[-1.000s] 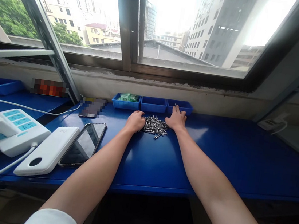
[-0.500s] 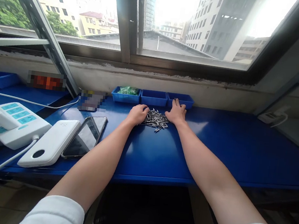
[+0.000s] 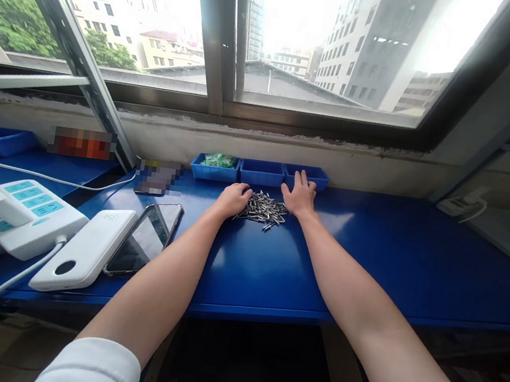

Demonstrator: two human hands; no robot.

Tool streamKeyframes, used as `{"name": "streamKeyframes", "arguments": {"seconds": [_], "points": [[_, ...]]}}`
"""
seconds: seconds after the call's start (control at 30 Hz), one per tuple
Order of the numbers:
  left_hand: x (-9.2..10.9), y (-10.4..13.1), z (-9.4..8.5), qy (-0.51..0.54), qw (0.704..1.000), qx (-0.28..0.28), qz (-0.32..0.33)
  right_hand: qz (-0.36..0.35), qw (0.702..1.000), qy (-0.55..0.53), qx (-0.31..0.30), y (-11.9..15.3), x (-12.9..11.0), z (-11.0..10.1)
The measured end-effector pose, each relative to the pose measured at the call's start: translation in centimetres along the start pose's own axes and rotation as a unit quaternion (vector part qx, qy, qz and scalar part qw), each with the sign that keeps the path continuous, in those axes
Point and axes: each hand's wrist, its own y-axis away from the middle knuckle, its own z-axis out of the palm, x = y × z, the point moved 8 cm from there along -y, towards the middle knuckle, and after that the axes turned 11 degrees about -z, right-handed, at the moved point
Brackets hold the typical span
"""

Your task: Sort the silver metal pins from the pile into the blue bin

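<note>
A pile of small, thin, pointed metal pieces [image 3: 264,208] lies on the blue tabletop. At its left edge rests my left hand [image 3: 234,200], its fingers bent inward and pressed together against the pieces; what lies under the fingertips is hidden. My right hand [image 3: 300,197] is at the pile's right side, fingers spread and reaching over the front rim of the right blue bin [image 3: 321,179]. Nothing shows between those fingers. A middle blue bin [image 3: 262,173] stands beside it, and a left blue bin [image 3: 215,173] holds green, shiny, bag-like material [image 3: 219,160].
To the left lie a phone [image 3: 148,238], a white power bank [image 3: 85,250] and a white power strip [image 3: 30,215] with cables. A metal shelf post [image 3: 94,88] rises at the left. Behind the bins are a low wall and a window. The table's front edge [image 3: 257,314] runs beneath my forearms.
The view has tilted slightly, so the scene sits a little lower. My right fingers have shifted slightly at the right bin; a small dark speck at their tips no longer shows. My left hand stays at the pile.
</note>
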Motion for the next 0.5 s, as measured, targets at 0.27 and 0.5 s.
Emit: {"name": "streamKeyframes", "arguments": {"seconds": [0.27, 0.5], "points": [[0.8, 0.6, 2.4, -0.045, 0.996, -0.068, 0.048, -0.125, 0.985, -0.056, -0.103, 0.9, -3.4, 2.6], [1.1, 0.9, 2.2, -0.056, 0.993, -0.084, 0.063, -0.164, 0.973, -0.121, -0.11, 0.8, -4.2, 2.7]]}}
